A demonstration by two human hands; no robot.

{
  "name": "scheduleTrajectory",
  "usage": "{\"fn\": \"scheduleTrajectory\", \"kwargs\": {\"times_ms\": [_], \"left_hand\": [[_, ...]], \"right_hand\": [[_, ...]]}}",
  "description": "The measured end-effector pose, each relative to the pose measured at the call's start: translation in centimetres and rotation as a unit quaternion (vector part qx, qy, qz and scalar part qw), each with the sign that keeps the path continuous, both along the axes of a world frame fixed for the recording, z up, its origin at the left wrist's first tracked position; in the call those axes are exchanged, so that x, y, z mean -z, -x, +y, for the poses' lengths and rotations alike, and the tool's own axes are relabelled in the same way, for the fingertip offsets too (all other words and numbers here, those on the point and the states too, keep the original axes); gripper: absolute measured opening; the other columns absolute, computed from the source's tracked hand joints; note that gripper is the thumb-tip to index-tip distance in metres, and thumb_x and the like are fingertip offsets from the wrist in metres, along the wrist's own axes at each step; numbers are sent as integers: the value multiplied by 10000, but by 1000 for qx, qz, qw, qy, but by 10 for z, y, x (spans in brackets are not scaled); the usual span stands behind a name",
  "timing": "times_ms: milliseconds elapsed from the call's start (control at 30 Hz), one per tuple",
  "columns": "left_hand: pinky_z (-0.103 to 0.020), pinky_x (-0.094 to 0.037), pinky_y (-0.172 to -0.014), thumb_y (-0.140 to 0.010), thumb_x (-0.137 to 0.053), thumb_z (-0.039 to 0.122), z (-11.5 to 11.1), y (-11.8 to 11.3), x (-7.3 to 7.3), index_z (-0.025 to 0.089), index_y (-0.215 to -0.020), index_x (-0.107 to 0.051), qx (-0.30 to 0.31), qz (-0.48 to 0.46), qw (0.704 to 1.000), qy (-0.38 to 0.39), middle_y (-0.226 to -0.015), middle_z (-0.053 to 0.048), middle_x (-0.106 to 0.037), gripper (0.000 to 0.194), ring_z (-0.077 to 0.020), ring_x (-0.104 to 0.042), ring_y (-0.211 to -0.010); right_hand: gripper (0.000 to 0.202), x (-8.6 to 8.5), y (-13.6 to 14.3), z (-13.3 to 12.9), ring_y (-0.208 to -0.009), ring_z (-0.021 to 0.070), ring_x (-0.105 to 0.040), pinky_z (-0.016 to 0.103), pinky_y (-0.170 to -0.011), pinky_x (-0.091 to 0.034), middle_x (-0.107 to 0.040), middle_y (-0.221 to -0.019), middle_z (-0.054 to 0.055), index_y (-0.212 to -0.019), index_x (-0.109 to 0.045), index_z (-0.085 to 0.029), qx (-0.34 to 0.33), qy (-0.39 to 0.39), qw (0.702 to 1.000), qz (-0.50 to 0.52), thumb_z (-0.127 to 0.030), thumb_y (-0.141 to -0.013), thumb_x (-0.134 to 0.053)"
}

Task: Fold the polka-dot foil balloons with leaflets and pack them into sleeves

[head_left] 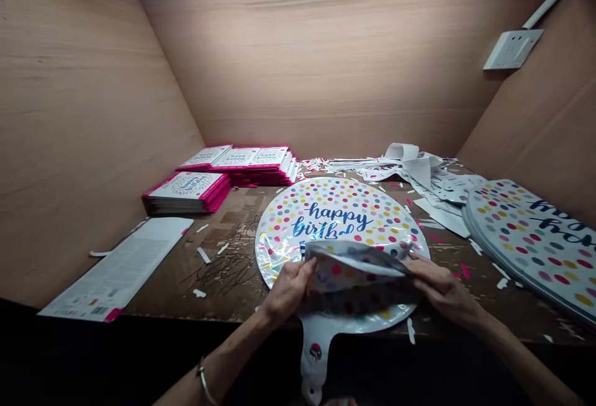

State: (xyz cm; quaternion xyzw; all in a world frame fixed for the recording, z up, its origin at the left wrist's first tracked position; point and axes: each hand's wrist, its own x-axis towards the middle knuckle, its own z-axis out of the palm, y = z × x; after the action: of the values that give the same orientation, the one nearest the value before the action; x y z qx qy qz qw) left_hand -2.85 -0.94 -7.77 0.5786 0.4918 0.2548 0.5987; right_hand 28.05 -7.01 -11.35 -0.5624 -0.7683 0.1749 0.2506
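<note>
A round foil balloon (339, 198) with colored dots and blue lettering lies flat at the middle of the table, its white tail hanging over the front edge. Above its lower half, a dotted foil piece (358, 269) is raised and bulges open, partly blurred. My left hand (289, 288) pinches that piece at its left side. At its right side, my right hand (442, 285) grips it with the fingers together. Whether the raised piece is a folded part of the same balloon or a second one, I cannot tell.
Stacks of pink-edged packets (186, 185) stand at the back left, near a long printed card (125, 266). White paper strips (419, 167) are heaped at the back right. More dotted balloons (535, 232) are piled at the right. Paper scraps litter the brown table (233, 257).
</note>
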Motion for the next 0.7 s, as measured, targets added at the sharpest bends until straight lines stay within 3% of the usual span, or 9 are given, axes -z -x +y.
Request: {"fn": "scheduleTrajectory", "kwargs": {"times_ms": [67, 133, 233, 300, 400, 500, 600, 633, 700], "left_hand": [[-159, -268, -362, -809, -535, 364, 13, -9, -2, 145, -571, -432, -99, 1, 990, 97, -436, 55, -367, 339, -56, -339, -366], [-161, -290, -340, -802, -535, 248, 24, -16, -5, 152, -622, -434, -151, 9, 976, 157, -407, 74, -357, 227, -58, -332, -316], [-196, -376, -353, -814, -465, 135, 31, -23, -9, 147, -759, -453, -185, 13, 965, 185, -419, 77, -403, 57, -74, -366, -296], [-220, -410, -363, -822, -436, 108, 30, -26, -9, 140, -835, -453, -206, 8, 959, 196, -441, 70, -433, 39, -83, -389, -298], [-228, -439, -389, -835, -425, 112, 24, -31, -6, 136, -889, -449, -230, -10, 954, 194, -477, 59, -460, 64, -92, -437, -330], [-215, -446, -413, -864, -403, 144, 16, -35, -2, 131, -882, -451, -235, -24, 955, 179, -495, 49, -461, 53, -94, -473, -369], [-213, -432, -405, -887, -408, 233, 5, -30, -10, 127, -865, -468, -222, -23, 961, 163, -505, 29, -473, 123, -111, -495, -395], [-215, -439, -420, -878, -442, 271, 1, -27, -17, 130, -878, -478, -221, -15, 968, 122, -541, 9, -508, 146, -125, -527, -437], [-234, -481, -525, -830, -530, 327, -8, -21, -34, 141, -937, -516, -204, 11, 978, -45, -708, -52, -602, 215, -166, -606, -618]], "right_hand": [[315, 1, 9, 14, -746, 210, -613, 360, -722, -488, -671, -792, 48, -775, -633, -209, 87, 7, 996, 7, -367, -870, -378], [339, -1, 19, 26, -631, 201, -584, 327, -604, -469, -626, -653, 34, -652, -567, -212, 160, 18, 986, -38, -386, -869, -375], [290, -8, 38, 35, -695, 254, -598, 408, -696, -460, -637, -695, 81, -707, -585, -192, 229, -5, 966, -122, -316, -866, -376], [271, -14, 55, 32, -879, 317, -585, 516, -852, -393, -650, -905, 159, -917, -618, -144, 244, -93, 950, -169, -287, -865, -393], [409, -17, 87, 19, -1169, 327, -443, 562, -1025, -221, -512, -1260, 179, -1242, -482, -134, 99, -223, 950, -195, -259, -853, -448], [502, -8, 115, 11, -1245, 282, -380, 539, -1048, -226, -450, -1342, 139, -1327, -400, -161, -74, -189, 964, -173, -136, -826, -429], [536, 2, 123, 14, -1210, 272, -426, 532, -1023, -285, -483, -1315, 131, -1299, -441, -146, -94, -107, 979, -148, -44, -775, -389], [528, 4, 121, 16, -1197, 265, -440, 529, -1020, -291, -495, -1305, 122, -1284, -459, -151, -97, -89, 982, -136, -38, -774, -385], [486, 2, 113, 19, -1180, 245, -457, 515, -1024, -292, -516, -1288, 104, -1262, -483, -176, -121, -79, 983, -114, -50, -805, -379]]}}
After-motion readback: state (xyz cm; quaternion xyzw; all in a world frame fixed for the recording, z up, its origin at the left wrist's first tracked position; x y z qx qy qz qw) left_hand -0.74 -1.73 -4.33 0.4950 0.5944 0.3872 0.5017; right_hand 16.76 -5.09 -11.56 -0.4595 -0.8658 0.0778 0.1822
